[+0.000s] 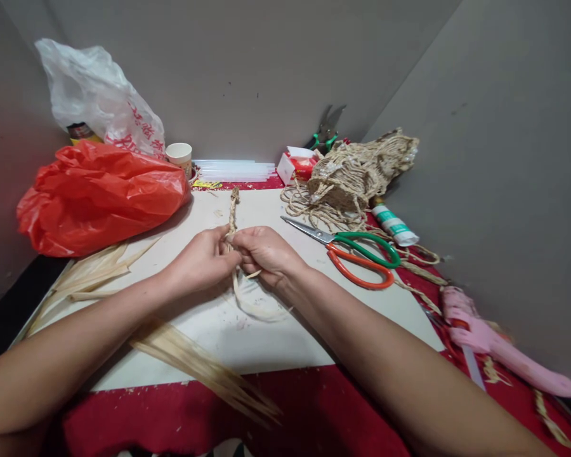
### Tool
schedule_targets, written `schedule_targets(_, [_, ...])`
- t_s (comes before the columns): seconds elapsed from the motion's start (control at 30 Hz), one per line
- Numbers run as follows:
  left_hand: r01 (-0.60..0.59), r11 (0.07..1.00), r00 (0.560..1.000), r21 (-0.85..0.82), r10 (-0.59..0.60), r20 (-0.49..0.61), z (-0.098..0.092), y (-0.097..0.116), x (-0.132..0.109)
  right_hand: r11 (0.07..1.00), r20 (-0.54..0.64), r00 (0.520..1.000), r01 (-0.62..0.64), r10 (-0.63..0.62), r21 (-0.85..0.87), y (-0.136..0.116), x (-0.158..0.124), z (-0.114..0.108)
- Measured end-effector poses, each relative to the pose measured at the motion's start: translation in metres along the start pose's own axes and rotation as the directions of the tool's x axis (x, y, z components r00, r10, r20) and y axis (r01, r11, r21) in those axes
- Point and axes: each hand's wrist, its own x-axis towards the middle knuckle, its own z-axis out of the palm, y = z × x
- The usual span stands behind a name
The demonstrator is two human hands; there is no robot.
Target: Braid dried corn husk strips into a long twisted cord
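My left hand (203,259) and my right hand (265,252) meet over the middle of a white board (219,330). Both are closed, pinching a braid of pale straw (232,212) at its near end. The finished braid runs away from my fingers toward the far wall. Loose straw strands (254,304) curl down from under my hands onto the board.
Scissors with green and orange handles (356,254) lie right of my hands. A twine tangle (352,178), a tube (394,225) and a pink glue gun (495,346) sit on the right. A red bag (99,193), a white bag (99,95), a paper cup (179,155) and straw strips (95,270) are left.
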Motion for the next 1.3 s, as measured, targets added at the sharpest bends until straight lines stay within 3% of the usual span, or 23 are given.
schedule_targets(0.07, [0.031,0.998,0.997,0.05,-0.027,-0.066,-0.011,0.004,0.003,1.0,0.049,0.999,-0.021,0.022,-0.015,-0.003,0.001,-0.005])
schedule_targets(0.13, [0.001,0.996,0.973,0.095,0.021,-0.228,-0.019,0.002,0.007,0.999,0.112,0.993,-0.036,0.038,-0.025,-0.005,0.003,-0.01])
schedule_targets(0.2, [-0.037,0.998,0.95,0.045,0.049,-0.307,-0.02,-0.003,0.012,0.998,0.176,0.983,-0.045,0.05,-0.035,-0.007,0.004,-0.014])
schedule_targets(0.23, [-0.04,0.999,0.962,-0.034,0.03,-0.272,-0.018,-0.007,0.014,0.998,0.198,0.979,-0.047,0.055,-0.043,-0.008,0.004,-0.016])
schedule_targets(0.33, [0.044,0.936,0.999,-0.348,-0.046,0.004,-0.007,-0.016,0.018,0.996,0.223,0.973,-0.046,0.063,-0.079,-0.01,0.005,-0.02])
schedule_targets(0.43, [0.124,0.894,0.987,-0.431,-0.065,0.15,-0.001,-0.018,0.019,0.99,0.237,0.967,-0.065,0.094,-0.125,-0.013,0.004,-0.023])
schedule_targets(0.57, [0.043,0.966,0.992,-0.256,-0.01,0.128,-0.008,-0.015,0.018,0.978,0.286,0.946,-0.1,0.15,-0.183,-0.018,0.004,-0.029])
schedule_targets(0.7, [-0.055,0.994,0.971,-0.099,0.076,0.226,-0.019,-0.013,0.017,0.969,0.332,0.928,-0.097,0.171,-0.228,-0.02,0.005,-0.034])
schedule_targets(0.77, [-0.059,0.993,0.959,-0.099,0.084,0.27,-0.02,-0.014,0.017,0.96,0.332,0.932,-0.052,0.146,-0.276,-0.02,0.006,-0.036])
schedule_targets(0.93, [0.121,0.94,0.956,-0.319,-0.024,0.293,-0.014,-0.016,0.015,0.885,0.306,0.949,0.08,0.073,-0.459,-0.019,0.007,-0.038])
schedule_targets(1.07, [0.239,0.901,0.942,-0.361,-0.124,0.312,-0.012,-0.013,0.016,0.818,0.269,0.962,0.124,0.039,-0.562,-0.021,0.003,-0.036])
schedule_targets(1.3, [0.31,0.833,0.923,-0.459,-0.147,0.355,-0.011,-0.016,0.018,0.693,0.157,0.987,0.125,-0.017,-0.71,-0.025,-0.01,-0.024])
